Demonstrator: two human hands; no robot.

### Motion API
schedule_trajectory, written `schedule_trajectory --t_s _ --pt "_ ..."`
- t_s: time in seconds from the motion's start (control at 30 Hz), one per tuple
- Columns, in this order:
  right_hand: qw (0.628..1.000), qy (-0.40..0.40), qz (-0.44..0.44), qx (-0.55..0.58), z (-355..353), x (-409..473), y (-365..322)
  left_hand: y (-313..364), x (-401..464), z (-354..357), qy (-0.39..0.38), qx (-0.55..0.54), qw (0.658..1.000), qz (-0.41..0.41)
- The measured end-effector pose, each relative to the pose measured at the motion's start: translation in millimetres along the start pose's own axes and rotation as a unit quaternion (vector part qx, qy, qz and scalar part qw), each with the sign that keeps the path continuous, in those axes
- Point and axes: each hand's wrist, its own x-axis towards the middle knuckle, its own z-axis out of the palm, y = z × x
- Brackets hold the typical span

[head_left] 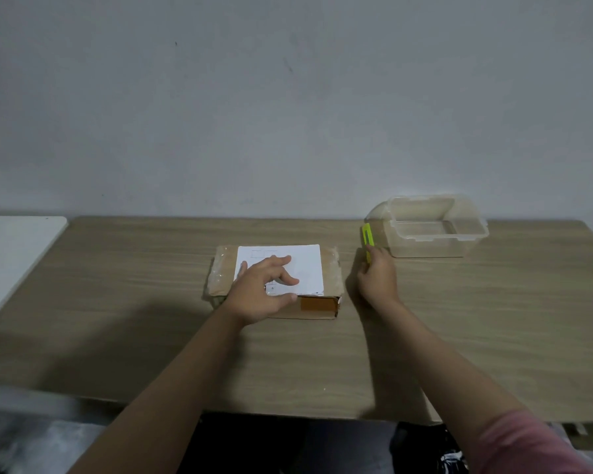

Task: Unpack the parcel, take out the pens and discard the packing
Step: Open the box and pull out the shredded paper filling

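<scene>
Head view is showing the left hand [264,289] resting spread fingers on the sealed parcel [276,282] mid-table, the right hand [377,275] gripping a yellow cutter [367,239]; slitting the tape comes next.

On the tabletop [117,302] you have open wood to the left of the parcel [278,282] and in front of it, up to the near edge. To its right, your right hand [377,278] with the yellow-green cutter [367,241] fills the gap, and the clear plastic bin [428,227] stands just beyond, near the wall. Your left hand [264,289] covers the parcel's near left top. A white surface [14,254] adjoins the tabletop's left end.
</scene>
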Motion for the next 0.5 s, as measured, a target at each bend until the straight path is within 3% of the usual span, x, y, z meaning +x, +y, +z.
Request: schedule_trajectory --t_s 0.27,0.4,0.5 --pt "0.998 -0.013 -0.036 -0.057 12 15 7 -8 5 1 -0.010 -0.004 1.000 0.013" --pt "0.996 0.019 -0.090 -0.017 -2 -3 3 -9 5 0 -0.008 0.010 1.000 0.023" --pt "0.981 0.070 -0.165 0.077 -22 -31 -11 -8 3 -1 -0.008 0.009 0.999 0.031"
